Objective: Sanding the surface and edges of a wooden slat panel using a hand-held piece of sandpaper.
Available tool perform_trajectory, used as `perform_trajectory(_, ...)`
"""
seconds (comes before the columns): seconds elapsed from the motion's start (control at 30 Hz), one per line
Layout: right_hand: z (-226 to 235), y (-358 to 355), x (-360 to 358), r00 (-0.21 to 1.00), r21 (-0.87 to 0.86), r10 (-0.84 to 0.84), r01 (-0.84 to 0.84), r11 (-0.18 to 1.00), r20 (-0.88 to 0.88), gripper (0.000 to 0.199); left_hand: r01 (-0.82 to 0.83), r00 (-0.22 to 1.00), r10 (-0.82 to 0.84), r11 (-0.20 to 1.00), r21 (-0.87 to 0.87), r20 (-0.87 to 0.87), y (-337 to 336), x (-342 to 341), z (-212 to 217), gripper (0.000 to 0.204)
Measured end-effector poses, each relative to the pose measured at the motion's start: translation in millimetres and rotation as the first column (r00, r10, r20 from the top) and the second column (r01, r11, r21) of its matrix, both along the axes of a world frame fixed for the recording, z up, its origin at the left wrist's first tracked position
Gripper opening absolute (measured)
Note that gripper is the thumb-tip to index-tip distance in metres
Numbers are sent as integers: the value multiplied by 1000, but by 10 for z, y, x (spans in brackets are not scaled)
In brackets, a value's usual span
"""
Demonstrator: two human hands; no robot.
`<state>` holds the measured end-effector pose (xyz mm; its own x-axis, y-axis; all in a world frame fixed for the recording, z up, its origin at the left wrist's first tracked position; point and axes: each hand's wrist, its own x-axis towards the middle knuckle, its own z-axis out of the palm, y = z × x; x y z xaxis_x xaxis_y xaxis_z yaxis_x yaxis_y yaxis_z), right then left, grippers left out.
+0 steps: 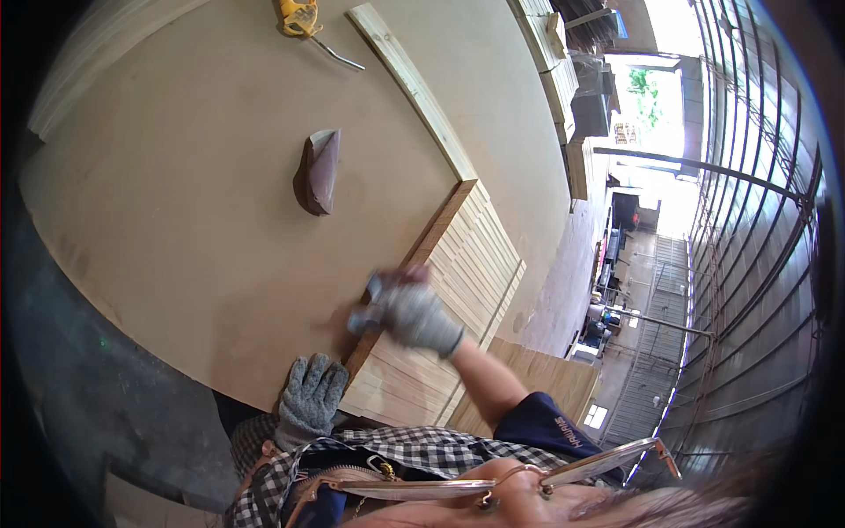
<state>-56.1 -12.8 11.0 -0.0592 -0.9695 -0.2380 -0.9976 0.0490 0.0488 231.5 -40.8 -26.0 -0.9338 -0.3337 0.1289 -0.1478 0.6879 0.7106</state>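
Sanding in hand, by the look of it: right hand [412, 312], gloved in grey, clenched on a small block [374, 304] pressed against the left edge of a slat stack [458, 290], motion-blurred, so probably mid-stroke. Left hand [310, 396], also gloved, lying flat with fingers spread at the near edge of the worktop [176, 220], just left of the stack's near corner; grip released, holding nothing, seemingly steadying. Stack set right of centre on the worktop, its pale slats packed side by side, darker brown along the left edge where the block bears. Folded sandpaper [319, 172] resting alone further off toward the middle of the worktop, well apart from both hands. Long plank [414, 88] running from the stack's far corner toward the far edge; yellow clamp [304, 22] beyond it at the far end. For doing the step well, as a judgement: block kept flat to the edge, not rocked, so corners stay square; long even strokes along the edge, with the grain, not across it; light steady pressure; left hand shifted closer onto the stack to stop slats sliding apart; fingers kept clear of the block's path. Exact grip on the block hard to make out through the blur beyond being closed around it.
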Motion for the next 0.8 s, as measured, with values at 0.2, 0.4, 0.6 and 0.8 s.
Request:
perform_trajectory(0.2, 747, -1051, -382, 958, 19, -178, 187, 982, -224, 18, -75, 997, 76, 996, 51, -18, -4, 36, 33, 49)
perform_trajectory(0.4, 365, -1425, -1657, 973, 335, -183, 222, 916, -143, 16, -24, 1000, 24, 1000, 14, -12, 14, 53, -67, 60)
perform_trajectory(0.6, 295, -1329, -1661, 973, 335, -203, 228, 914, -107, 21, 18, 1000, -18, 1000, 4, 14, -26, 91, -6, 66)
perform_trajectory(0.8, -13, -743, -1244, 996, 318, 10, -37, 947, 87, 33, 34, 999, -33, 999, -19, 37, -66, -18, 79, 57)
